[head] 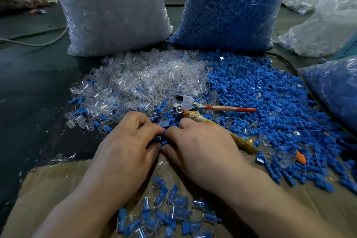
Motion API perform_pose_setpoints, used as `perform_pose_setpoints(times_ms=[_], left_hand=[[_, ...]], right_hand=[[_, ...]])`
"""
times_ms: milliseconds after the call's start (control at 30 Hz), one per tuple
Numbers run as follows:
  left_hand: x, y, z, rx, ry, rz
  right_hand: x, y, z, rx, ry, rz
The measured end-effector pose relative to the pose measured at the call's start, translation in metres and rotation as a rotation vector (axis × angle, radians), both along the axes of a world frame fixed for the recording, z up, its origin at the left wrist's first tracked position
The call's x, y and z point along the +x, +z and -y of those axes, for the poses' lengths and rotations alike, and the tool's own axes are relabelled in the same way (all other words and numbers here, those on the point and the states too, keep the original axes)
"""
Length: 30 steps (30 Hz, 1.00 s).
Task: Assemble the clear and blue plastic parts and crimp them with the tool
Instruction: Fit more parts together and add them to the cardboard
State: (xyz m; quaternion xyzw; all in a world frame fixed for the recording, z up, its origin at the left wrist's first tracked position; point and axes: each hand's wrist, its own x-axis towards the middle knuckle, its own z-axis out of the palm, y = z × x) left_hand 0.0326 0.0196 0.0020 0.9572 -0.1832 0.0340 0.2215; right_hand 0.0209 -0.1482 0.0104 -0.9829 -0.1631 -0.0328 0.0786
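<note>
My left hand (125, 141) and my right hand (201, 145) meet fingertip to fingertip at the middle of the table. Between them they pinch a small clear-and-blue part (161, 139), mostly hidden by the fingers. Just beyond my right hand lies the crimp tool (193, 105), with a metal head, one red handle pointing right and one cloth-wrapped handle running under my right hand. A heap of clear parts (139, 81) spreads at the left, and a heap of blue parts (260, 94) at the right.
Joined clear-and-blue pieces (173, 210) lie on cardboard (58, 189) near me, between my forearms. A big bag of clear parts (112, 9) and a bag of blue parts (231, 6) stand at the back. Another blue bag (336, 87) sits at the right edge.
</note>
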Motion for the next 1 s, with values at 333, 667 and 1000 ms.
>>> perform_pose_setpoints(times_ms=[333,667,1000], left_hand=[[0.001,-0.002,-0.001,-0.218,0.099,0.006],[-0.009,0.0,-0.003,-0.649,0.237,-0.045],[-0.004,0.001,-0.007,-1.027,0.222,-0.364]], right_hand=[[0.0,0.002,0.006,0.198,-0.035,0.038],[-0.003,0.005,0.01,0.59,-0.121,0.098],[-0.013,0.013,0.011,1.382,-0.118,-0.493]])
